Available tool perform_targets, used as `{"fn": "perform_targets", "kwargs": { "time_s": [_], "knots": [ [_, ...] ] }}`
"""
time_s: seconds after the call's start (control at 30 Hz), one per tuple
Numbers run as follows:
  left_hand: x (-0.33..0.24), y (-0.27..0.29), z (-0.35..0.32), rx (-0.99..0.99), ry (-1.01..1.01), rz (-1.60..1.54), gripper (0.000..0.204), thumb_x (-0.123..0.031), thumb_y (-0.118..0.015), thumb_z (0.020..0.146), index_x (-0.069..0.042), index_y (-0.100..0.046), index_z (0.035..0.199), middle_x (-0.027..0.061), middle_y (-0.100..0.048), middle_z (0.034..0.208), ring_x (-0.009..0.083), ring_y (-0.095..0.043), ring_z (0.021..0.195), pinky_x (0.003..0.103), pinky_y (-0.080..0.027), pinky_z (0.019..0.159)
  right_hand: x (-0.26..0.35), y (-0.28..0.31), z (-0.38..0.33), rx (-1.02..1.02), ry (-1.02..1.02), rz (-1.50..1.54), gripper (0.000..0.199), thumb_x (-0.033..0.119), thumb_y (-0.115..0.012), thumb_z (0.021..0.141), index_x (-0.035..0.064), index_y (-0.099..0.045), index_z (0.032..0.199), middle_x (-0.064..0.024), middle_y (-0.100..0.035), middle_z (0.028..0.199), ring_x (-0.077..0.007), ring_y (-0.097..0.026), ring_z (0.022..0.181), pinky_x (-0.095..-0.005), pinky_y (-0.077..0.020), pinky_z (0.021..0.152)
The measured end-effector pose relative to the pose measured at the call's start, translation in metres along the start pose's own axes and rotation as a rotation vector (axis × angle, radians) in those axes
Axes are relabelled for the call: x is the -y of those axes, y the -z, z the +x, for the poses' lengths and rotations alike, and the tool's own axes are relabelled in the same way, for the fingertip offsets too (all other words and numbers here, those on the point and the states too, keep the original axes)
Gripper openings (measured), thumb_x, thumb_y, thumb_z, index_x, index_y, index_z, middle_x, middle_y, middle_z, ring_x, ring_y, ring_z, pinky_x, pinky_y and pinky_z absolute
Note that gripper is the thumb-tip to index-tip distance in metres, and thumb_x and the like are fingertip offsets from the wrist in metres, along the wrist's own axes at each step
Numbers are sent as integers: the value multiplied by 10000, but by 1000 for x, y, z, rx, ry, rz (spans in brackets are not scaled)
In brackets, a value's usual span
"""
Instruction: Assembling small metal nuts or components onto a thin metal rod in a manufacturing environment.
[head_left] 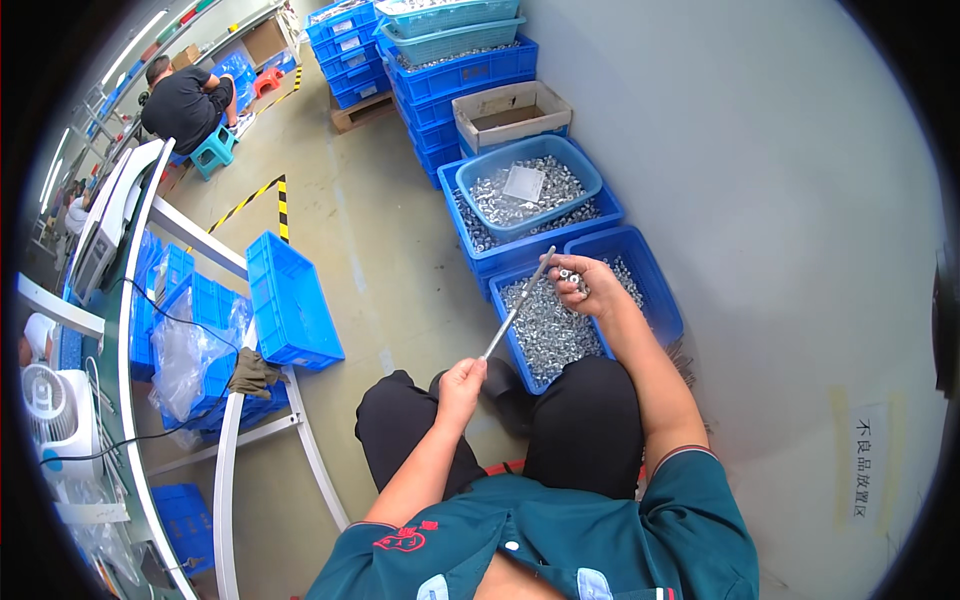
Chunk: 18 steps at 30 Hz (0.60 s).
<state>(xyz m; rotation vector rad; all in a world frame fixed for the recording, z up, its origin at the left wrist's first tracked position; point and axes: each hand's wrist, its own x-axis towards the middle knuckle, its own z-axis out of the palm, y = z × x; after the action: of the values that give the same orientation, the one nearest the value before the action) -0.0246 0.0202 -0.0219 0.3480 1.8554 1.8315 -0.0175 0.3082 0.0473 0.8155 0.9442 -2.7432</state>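
My left hand [462, 388] is closed around the lower end of a thin metal rod [514, 308], which slants up and away to the right. At the rod's far tip is my right hand [598, 290], its thumb and fingertips meeting there. Several small metal nuts [572, 280] lie in the curled fingers of that hand. Below both hands, by my knees, stands a blue bin [497, 312] filled with loose metal nuts [550, 335]. Whether a nut sits on the rod's tip is too small to tell.
Beyond the bin, a light-blue basin [594, 178] of nuts rests on a larger blue crate [612, 214]. Stacked blue crates [430, 110] line the wall. A white-framed workbench [228, 470] stands left, near an upright blue crate [290, 300]. A person [185, 105] sits farther off.
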Motion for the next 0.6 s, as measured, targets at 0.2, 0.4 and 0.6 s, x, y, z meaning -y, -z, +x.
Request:
{"fn": "perform_targets", "kwargs": {
  "time_s": [0.2,0.4,0.6],
  "knots": [
    [0,3,-4,-7,6,80,319,-254,-549,891,-44,-517,653,-67,-390,562,28,-334,537,207,-286,487,-1,12,5,212,76,138,160,197,-519,893,41,-521,928,-26,-495,712,-49,-361,456,-157,-255,343],
    [3,3,-6,12,-6,75,294,-228,-548,893,-48,-522,662,-77,-392,575,24,-329,541,203,-272,484,-3,8,2,206,93,211,208,271,-581,870,69,-544,904,6,-446,656,-42,-344,453,-151,-232,346],
    [9,3,-5,16,-15,81,267,-221,-550,894,-56,-538,683,-87,-403,596,20,-327,557,197,-263,490,-4,3,2,178,127,124,185,239,-624,842,72,-564,892,16,-424,616,-41,-351,461,-155,-235,355]
  ]
}}
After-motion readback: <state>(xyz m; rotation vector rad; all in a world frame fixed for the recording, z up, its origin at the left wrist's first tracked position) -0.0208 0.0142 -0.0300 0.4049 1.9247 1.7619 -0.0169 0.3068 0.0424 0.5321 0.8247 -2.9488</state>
